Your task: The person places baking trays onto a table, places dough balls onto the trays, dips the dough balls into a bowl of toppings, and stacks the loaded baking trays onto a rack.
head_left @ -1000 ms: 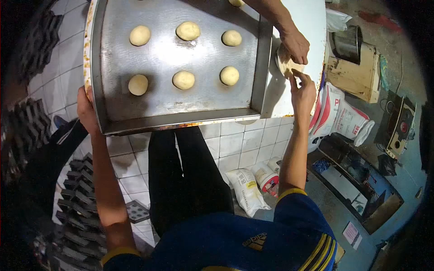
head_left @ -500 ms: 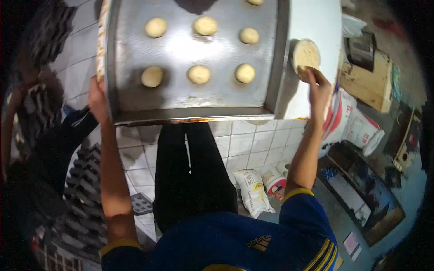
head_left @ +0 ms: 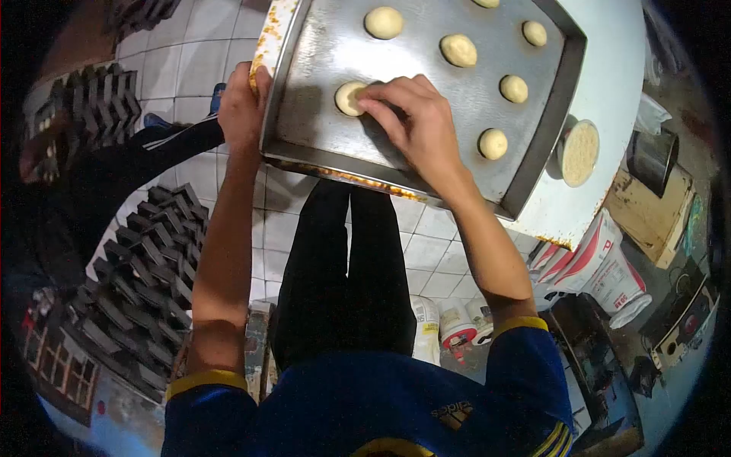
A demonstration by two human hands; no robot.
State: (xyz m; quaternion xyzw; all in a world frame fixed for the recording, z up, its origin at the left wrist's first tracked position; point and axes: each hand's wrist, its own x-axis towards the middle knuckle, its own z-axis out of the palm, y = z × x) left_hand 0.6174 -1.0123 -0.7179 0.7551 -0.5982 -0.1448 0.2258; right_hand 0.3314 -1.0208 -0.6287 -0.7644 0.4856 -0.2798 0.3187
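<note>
A metal tray (head_left: 304,91) lies on a white table (head_left: 609,91) and holds several round dough balls, one (head_left: 383,23) near its upper left. My left hand (head_left: 244,107) is closed around the left edge of the table beside the tray, its fingertips partly hidden. Over the tray, my right hand (head_left: 415,126) has thumb and fingers pinched at the right side of the lower-left dough ball (head_left: 350,99). Whether anything small is between those fingertips cannot be made out. To the right of the tray sits a bowl (head_left: 580,152) of pale crumbs.
Another person's leg (head_left: 171,148) in dark trousers reaches in from the left. Stacks of dark zigzag metal pieces (head_left: 145,259) stand on the tiled floor. At the right are red and white sacks (head_left: 601,266), a dark pot (head_left: 652,160) and a cardboard box (head_left: 647,213).
My right hand has moved left from the bowl to the lower-left dough ball. The other person's hand has left the bowl. The view has shifted and turned.
</note>
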